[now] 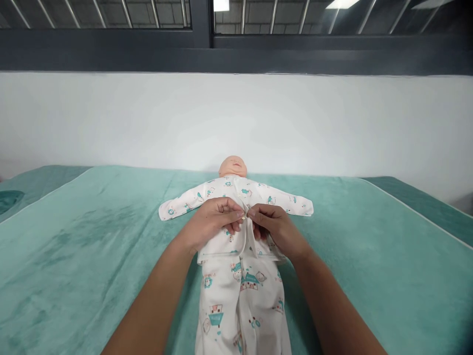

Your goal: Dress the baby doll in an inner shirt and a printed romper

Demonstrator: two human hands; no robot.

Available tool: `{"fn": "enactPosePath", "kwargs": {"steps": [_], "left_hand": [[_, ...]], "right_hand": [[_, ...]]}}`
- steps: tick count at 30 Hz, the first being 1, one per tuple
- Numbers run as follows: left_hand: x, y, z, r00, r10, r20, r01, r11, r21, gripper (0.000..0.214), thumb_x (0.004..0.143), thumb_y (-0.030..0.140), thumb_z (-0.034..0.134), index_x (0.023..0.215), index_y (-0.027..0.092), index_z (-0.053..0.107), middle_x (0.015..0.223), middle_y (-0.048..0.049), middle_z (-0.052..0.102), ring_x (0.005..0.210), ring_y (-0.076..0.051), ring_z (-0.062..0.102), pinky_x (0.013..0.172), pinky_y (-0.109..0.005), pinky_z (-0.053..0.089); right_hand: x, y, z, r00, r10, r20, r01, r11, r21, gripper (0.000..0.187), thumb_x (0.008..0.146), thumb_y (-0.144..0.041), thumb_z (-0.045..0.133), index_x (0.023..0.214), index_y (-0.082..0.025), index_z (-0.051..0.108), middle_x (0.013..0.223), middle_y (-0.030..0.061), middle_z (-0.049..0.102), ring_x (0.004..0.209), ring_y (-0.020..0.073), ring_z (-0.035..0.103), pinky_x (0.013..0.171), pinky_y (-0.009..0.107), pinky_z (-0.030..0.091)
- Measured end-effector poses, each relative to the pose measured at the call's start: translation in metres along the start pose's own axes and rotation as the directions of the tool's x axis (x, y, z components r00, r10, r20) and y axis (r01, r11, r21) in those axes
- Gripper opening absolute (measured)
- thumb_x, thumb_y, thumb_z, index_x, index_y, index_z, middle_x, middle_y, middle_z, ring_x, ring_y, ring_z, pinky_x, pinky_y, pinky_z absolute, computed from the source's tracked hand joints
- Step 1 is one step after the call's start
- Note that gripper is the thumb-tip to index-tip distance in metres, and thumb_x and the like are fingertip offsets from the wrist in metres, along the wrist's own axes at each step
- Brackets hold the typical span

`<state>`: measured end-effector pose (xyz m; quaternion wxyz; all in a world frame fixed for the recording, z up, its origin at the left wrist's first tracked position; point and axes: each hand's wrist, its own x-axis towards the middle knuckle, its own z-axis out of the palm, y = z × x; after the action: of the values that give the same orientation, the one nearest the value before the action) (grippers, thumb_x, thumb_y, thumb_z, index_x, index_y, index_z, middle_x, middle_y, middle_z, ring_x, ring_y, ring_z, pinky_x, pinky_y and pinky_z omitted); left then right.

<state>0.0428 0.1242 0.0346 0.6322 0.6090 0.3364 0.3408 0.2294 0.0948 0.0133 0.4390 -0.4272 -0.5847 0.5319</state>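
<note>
From the head view, I see a doll (232, 166) lying on its back on the green cloth (369, 256), long axis running straight away from the person, head toward the white wall (236, 118), trousers (242, 301) nearest, sleeves (183, 203) spread sideways. Left hand (221, 217) and right hand (269, 222), fingertips pinched narrow, hold the front edges of the patterned jacket (231, 187) close together.

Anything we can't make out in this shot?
Head view only:
Pale speck at the left grip: too small to identify.
Printed shirt, middle: partly hidden behind left grip and right grip.
Baby doll hands, if any: covered by the sleeves.
Printed trousers, lower ends: cut off by bottom edge.
</note>
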Motion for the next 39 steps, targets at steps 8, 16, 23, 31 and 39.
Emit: {"fn": "enactPosePath", "kwargs": {"steps": [8,16,23,31,39], "left_hand": [[0.0009,-0.0007,0.0011,1.0,-0.004,-0.018,0.004,1.0,-0.014,0.017,0.078,0.03,0.069,0.08,0.015,0.062,0.062,0.0016,0.061,0.058,-0.009,0.056,0.057,-0.022,0.043],[0.0011,-0.0015,0.0019,0.999,0.01,-0.044,-0.01,1.0,0.016,0.017,0.079,0.029,0.068,0.078,0.015,0.06,0.062,0.0006,0.062,0.058,-0.009,0.057,0.056,-0.021,0.044],[-0.0006,0.0,0.0032,0.999,0.004,-0.034,-0.002,0.998,0.063,0.021,0.079,0.035,0.068,0.08,0.015,0.061,0.069,0.0002,0.064,0.059,-0.009,0.059,0.057,-0.021,0.047],[-0.0027,0.0048,0.0067,1.0,-0.003,-0.024,0.007,0.986,0.169,0.023,0.077,0.034,0.07,0.083,0.018,0.055,0.067,0.0031,0.06,0.055,-0.009,0.059,0.054,-0.02,0.046],[-0.0025,0.0011,-0.0009,0.998,0.034,0.053,-0.041,0.99,0.136,0.015,0.08,0.029,0.065,0.087,0.018,0.059,0.068,0.002,0.061,0.06,-0.011,0.062,0.059,-0.023,0.05]], "right_hand": [[-0.0009,-0.0021,0.0007,1.0,0.004,0.008,-0.004,1.0,-0.027,0.039,0.087,-0.05,0.059,0.067,-0.017,0.062,0.053,-0.0006,0.055,0.048,0.0099,0.045,0.048,0.025,0.031],[-0.0004,-0.0027,-0.0007,0.999,-0.02,0.03,0.02,1.0,-0.011,0.035,0.09,-0.05,0.053,0.078,-0.018,0.059,0.057,-0.0007,0.059,0.048,0.0102,0.049,0.051,0.024,0.039],[-0.0016,-0.0034,0.0016,0.999,0.04,0.013,-0.039,0.997,-0.063,0.028,0.077,-0.039,0.072,0.087,-0.022,0.053,0.052,-0.0083,0.052,0.045,0.0079,0.044,0.043,0.02,0.033],[-0.0025,-0.0041,0.0047,0.998,0.063,-0.003,-0.063,0.995,-0.08,0.026,0.075,-0.035,0.072,0.086,-0.022,0.052,0.05,-0.0103,0.047,0.044,0.0061,0.04,0.04,0.019,0.025],[-0.002,-0.0068,-0.0011,0.996,0.059,0.062,-0.053,0.995,-0.082,0.03,0.077,-0.041,0.071,0.088,-0.021,0.053,0.057,-0.0063,0.055,0.049,0.0086,0.048,0.046,0.021,0.034]]}}
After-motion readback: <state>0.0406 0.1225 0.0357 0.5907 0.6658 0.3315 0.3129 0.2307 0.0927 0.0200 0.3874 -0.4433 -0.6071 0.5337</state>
